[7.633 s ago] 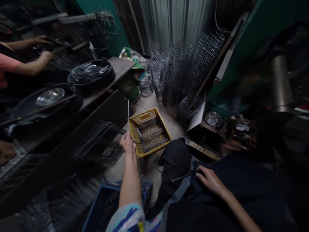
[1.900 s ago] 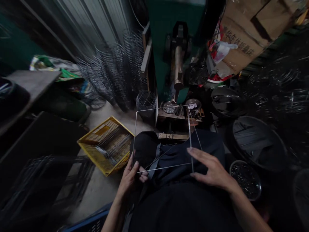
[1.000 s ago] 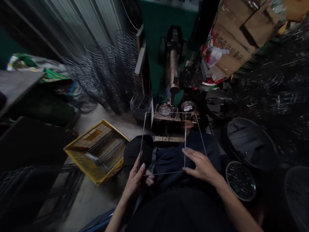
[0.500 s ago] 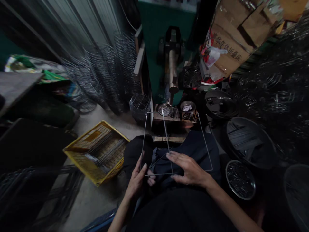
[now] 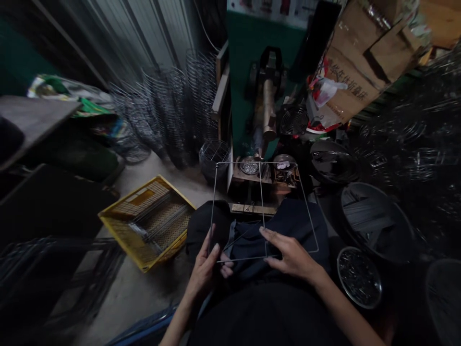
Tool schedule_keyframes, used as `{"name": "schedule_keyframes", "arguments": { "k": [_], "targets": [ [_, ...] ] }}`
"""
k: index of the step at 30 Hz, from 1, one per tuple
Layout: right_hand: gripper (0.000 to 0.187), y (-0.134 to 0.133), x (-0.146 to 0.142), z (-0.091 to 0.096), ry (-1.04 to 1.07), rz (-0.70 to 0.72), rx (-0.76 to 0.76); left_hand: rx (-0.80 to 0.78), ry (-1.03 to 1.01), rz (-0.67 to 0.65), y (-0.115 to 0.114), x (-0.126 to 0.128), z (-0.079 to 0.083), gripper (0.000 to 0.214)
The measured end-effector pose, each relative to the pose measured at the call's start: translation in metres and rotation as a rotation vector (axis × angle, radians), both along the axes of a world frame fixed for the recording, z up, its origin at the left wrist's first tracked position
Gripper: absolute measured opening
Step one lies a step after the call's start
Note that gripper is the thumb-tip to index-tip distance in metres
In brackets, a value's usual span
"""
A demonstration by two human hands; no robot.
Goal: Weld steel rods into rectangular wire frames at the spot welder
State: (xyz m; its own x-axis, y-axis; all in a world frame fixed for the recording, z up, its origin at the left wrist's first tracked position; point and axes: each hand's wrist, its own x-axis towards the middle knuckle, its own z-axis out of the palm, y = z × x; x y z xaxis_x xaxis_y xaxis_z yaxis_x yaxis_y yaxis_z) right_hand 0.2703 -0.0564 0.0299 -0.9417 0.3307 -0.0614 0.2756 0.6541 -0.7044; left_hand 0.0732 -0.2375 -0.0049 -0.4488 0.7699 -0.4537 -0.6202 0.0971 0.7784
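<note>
A rectangular frame of thin metal wire (image 5: 307, 206) is held above my lap, its far edge in front of the machine. My left hand (image 5: 208, 262) is closed on the frame's left side near the near corner. A straight metal rod (image 5: 261, 192) runs across the middle of the frame from far edge to near edge. My right hand (image 5: 290, 252) pinches the near part of this rod between thumb and fingers. Thin wire ends (image 5: 236, 239) stick out beside my left fingers; what they belong to is unclear.
Ahead stands a green machine (image 5: 248, 57) with a cylindrical metal arm (image 5: 268, 108) above small dishes (image 5: 249, 166). A yellow crate (image 5: 122, 240) with rods is at left. At right are a tub of strips (image 5: 392, 230) and a bowl of small metal pieces (image 5: 359, 278). Wire racks (image 5: 162, 105) stand behind.
My right hand has moved right with the middle rod, which now lies straighter across the frame. My left hand keeps its hold. The surroundings have shifted slightly in view.
</note>
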Motion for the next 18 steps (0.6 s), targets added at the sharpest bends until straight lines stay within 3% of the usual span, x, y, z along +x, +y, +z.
{"name": "schedule_keyframes", "arguments": {
  "k": [9, 18],
  "targets": [
    [0.084, -0.005, 0.009, 0.012, -0.004, -0.041, -0.035, 0.006, -0.009, 0.008, -0.005, 0.011, 0.013, 0.093],
    [0.083, -0.003, 0.014, 0.014, 0.008, -0.055, -0.087, 0.031, -0.009, 0.023, -0.003, 0.014, 0.012, 0.091]
  ]
}}
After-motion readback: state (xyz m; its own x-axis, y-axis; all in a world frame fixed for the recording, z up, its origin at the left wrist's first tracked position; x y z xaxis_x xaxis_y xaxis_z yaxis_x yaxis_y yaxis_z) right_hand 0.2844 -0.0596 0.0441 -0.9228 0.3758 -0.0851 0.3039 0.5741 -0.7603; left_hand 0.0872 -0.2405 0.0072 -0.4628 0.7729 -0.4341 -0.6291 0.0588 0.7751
